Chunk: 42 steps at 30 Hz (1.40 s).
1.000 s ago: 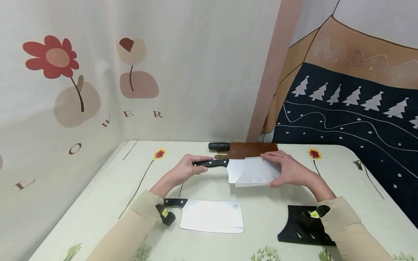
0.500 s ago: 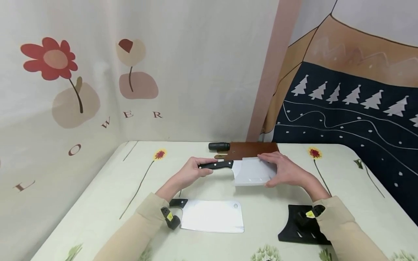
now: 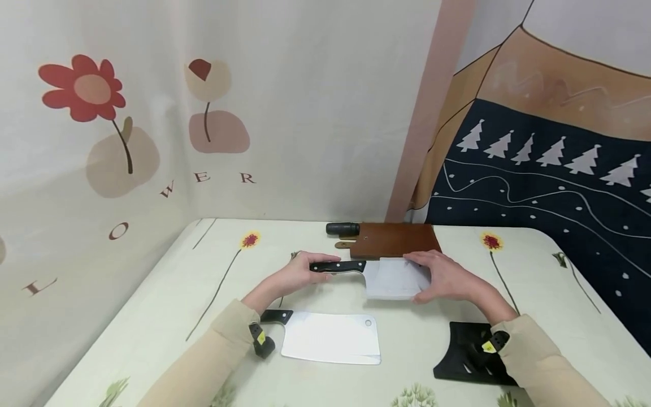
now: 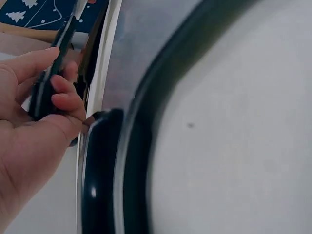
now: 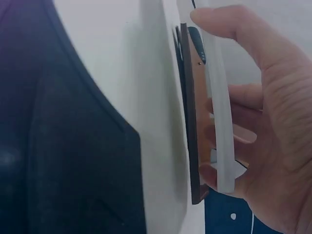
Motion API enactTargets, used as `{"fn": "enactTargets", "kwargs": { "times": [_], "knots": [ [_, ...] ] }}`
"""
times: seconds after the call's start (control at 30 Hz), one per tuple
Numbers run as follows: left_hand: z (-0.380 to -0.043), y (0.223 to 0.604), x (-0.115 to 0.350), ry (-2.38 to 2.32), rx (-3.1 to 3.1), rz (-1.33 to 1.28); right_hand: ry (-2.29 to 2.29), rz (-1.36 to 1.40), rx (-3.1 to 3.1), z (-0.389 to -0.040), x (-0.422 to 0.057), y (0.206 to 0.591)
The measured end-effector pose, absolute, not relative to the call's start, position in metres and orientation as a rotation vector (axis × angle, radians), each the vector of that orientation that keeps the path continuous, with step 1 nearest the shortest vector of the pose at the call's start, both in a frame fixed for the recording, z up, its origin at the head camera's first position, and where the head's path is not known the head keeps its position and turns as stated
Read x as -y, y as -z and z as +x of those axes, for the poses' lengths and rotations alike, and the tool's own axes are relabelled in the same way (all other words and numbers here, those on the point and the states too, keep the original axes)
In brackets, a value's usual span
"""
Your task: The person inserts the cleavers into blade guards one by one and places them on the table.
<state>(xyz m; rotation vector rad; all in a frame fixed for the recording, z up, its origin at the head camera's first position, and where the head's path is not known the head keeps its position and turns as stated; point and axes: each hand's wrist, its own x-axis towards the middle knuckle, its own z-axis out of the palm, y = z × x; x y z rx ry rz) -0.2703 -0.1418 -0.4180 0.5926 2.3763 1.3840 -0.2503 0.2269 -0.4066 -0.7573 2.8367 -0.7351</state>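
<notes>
My left hand (image 3: 294,278) grips the black riveted handle (image 3: 347,266) of a cleaver, fingers and thumb around it. A translucent white blade cover (image 3: 393,281) encloses most of its blade, reaching close to the handle. Opposite, my right hand (image 3: 448,277) holds the cover's far end, thumb on the near edge and fingers on the far edge. In the right wrist view the cover (image 5: 224,126) appears edge-on between thumb and fingers. The left wrist view shows the cleaver's handle (image 4: 52,73) in the left fingers. Both hands hold the cleaver level over the table.
A second cleaver (image 3: 330,338) lies bare on the flower-print table (image 3: 173,362) in front, handle to the left. A black blade cover (image 3: 460,353) lies under the right wrist. At the back is a brown sheath (image 3: 396,240) with a black-handled knife (image 3: 343,229).
The white cover has slid further over the blade toward the handle, leaving less steel showing. Both hands have come slightly lower and nearer, uncovering more of the brown sheath.
</notes>
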Motion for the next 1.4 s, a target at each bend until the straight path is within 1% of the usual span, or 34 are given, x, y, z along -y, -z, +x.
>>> {"fn": "enactTargets", "kwargs": {
  "times": [0.27,0.7,0.87,1.13,1.4],
  "knots": [
    [-0.269,0.419,0.156,-1.364,-2.373,0.573,0.683,-0.713,-2.86,-0.248,-0.229,0.412],
    [-0.269,0.414,0.157,-1.273,-2.418,0.504,0.446,-0.706,-2.935,-0.249,-0.219,0.414],
    [-0.27,0.417,0.161,-1.326,-2.405,0.471,0.437,-0.676,-2.93,-0.249,-0.218,0.413],
    [-0.268,0.413,0.165,-1.322,-2.384,0.488,0.475,-0.685,-2.912,-0.249,-0.221,0.414],
    [-0.268,0.412,0.182,-1.309,-2.42,0.532,0.538,-0.667,-2.934,-0.235,-0.238,0.401]
  ]
}}
